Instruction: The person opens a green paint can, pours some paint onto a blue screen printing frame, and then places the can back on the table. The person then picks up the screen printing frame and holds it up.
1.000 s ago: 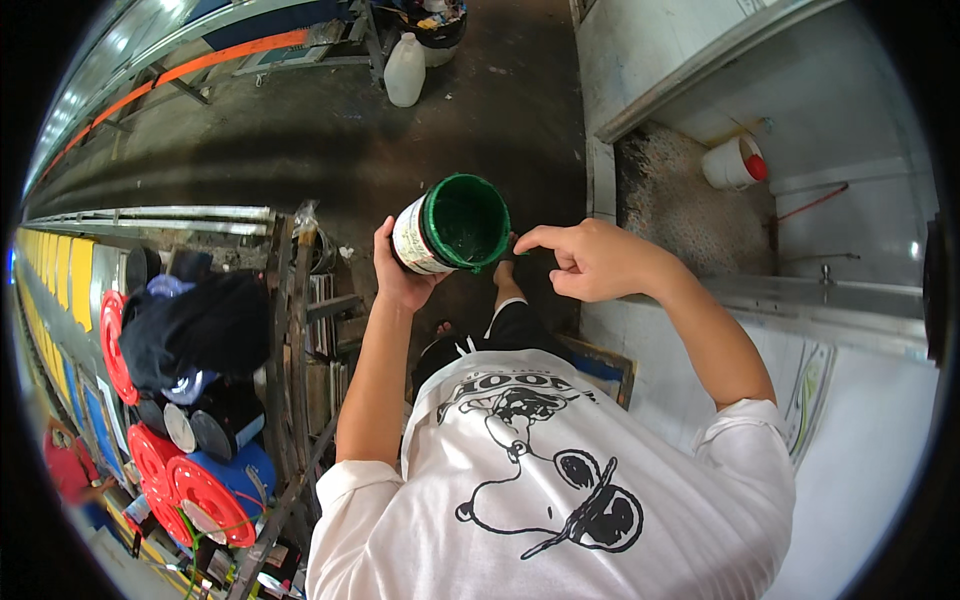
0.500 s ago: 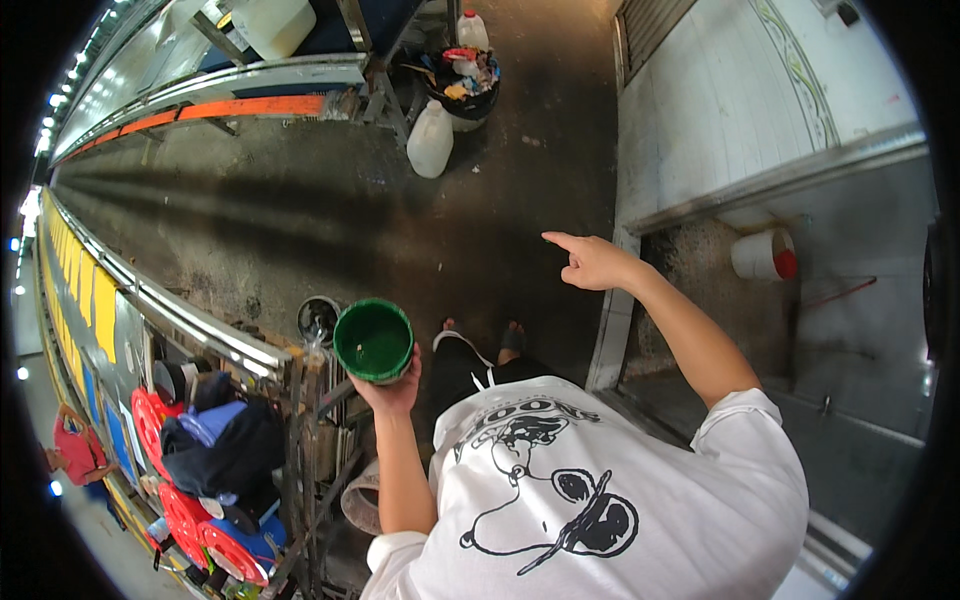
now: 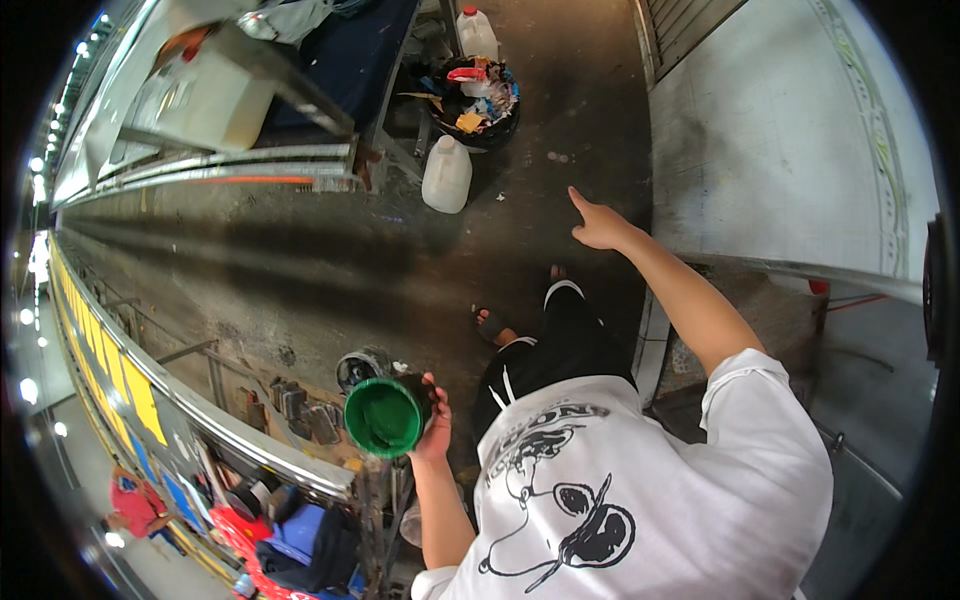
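Note:
My left hand [image 3: 434,424] is closed around the side of a round tub [image 3: 386,418], held mouth up at the lower left. Its inside is coated in wet-looking green, perhaps paint or ink, and its outer wall looks dark. My right hand [image 3: 600,222] is held out ahead over the floor with nothing in it. The index finger is stretched forward and the thumb shows beside it, while the other fingers seem curled. Just beyond the tub, lower down, is a dark round container [image 3: 362,368].
A white jug [image 3: 447,176] stands on the floor ahead, beside a black-lined bin [image 3: 508,122] full of scraps. Another jug [image 3: 477,35] has a red cap. Long metal-edged tables [image 3: 250,440] run along the left; a pale panel [image 3: 780,150] is at right. A person in red [image 3: 135,505] is far left.
I have stepped forward: the jug and bin are nearer, and one foot is ahead of the other. My left hand still holds the tub; my right hand still points.

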{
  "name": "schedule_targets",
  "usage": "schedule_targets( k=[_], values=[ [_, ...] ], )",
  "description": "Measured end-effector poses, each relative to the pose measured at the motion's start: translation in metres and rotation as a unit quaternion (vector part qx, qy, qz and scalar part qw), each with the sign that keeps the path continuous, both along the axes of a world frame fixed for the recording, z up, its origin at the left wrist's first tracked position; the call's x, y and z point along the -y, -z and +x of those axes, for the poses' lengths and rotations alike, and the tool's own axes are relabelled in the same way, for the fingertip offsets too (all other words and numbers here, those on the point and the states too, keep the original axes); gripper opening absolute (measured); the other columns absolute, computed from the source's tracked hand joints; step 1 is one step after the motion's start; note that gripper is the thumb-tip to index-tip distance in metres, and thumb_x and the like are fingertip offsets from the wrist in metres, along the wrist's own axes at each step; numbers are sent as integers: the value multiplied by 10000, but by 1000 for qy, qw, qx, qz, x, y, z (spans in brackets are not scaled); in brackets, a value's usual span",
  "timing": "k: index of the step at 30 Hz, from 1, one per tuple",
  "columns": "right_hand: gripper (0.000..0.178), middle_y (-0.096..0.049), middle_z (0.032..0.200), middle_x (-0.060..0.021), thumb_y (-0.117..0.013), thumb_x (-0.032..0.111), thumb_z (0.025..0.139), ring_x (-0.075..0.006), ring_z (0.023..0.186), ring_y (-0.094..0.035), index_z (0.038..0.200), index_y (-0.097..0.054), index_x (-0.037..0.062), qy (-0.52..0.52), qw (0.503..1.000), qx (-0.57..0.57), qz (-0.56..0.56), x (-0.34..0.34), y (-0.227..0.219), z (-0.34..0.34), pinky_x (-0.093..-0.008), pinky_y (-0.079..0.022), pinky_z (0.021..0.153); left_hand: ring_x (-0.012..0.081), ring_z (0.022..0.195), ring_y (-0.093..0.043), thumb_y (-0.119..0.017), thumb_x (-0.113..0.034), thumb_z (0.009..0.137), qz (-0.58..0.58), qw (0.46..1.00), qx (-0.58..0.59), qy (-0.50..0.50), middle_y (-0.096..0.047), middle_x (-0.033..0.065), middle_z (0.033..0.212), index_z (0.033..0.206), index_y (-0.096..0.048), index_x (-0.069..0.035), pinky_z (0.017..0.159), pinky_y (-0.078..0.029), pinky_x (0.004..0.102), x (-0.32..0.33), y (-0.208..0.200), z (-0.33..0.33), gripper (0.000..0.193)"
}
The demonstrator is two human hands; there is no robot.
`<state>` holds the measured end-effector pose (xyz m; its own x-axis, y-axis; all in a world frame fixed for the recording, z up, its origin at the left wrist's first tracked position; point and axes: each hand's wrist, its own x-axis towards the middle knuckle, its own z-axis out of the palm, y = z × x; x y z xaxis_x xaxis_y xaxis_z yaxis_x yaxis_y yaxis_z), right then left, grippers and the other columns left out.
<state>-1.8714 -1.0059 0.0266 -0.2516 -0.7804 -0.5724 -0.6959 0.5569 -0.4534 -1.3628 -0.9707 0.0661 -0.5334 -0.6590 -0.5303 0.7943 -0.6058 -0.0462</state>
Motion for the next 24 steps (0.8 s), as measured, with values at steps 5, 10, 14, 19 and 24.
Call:
schedule_targets(
  k=[5,10,14,19,24],
  values=[
    [983,-667,1116,-292,-621,266,851,-429,1035,-656,1609,-6,149,19,997,46,53,121,106,-11,-492,-509,911,372,1205,-554,-605,-350,945,28,997,38,-54,-493,155,1477,1444,-490,-91,946,-524,450,35,-6,-44,574],
    [990,-682,1083,-270,-611,243,861,-411,1021,-666,1606,38,173,-18,994,111,15,240,245,-8,-494,-521,894,377,1189,-547,-537,-319,989,127,982,62,-125,-509,151,1455,1397,-548,-134,934,-530,462,60,-23,-111,448],
    [985,-684,1119,-250,-594,225,871,-404,1023,-669,1603,62,154,-28,990,118,65,338,293,-10,-495,-525,898,317,1127,-560,-587,-303,964,143,974,130,-119,-537,115,1427,1378,-551,-111,885,-525,409,84,-19,-157,458],
    [977,-683,1147,-239,-576,211,884,-395,1024,-674,1598,85,114,-10,985,135,102,432,321,-13,-500,-526,890,306,1088,-558,-558,-333,977,172,961,175,-126,-555,82,1395,1382,-548,-148,857,-525,408,99,-13,-192,445],
    [1003,-679,1172,-242,-584,215,889,-398,1036,-676,1596,124,149,102,978,145,111,457,360,-1,-491,-525,909,299,1083,-566,-550,-341,981,204,954,194,-105,-541,62,1421,1389,-534,-189,802,-532,399,109,-14,-201,435]
  ],
)
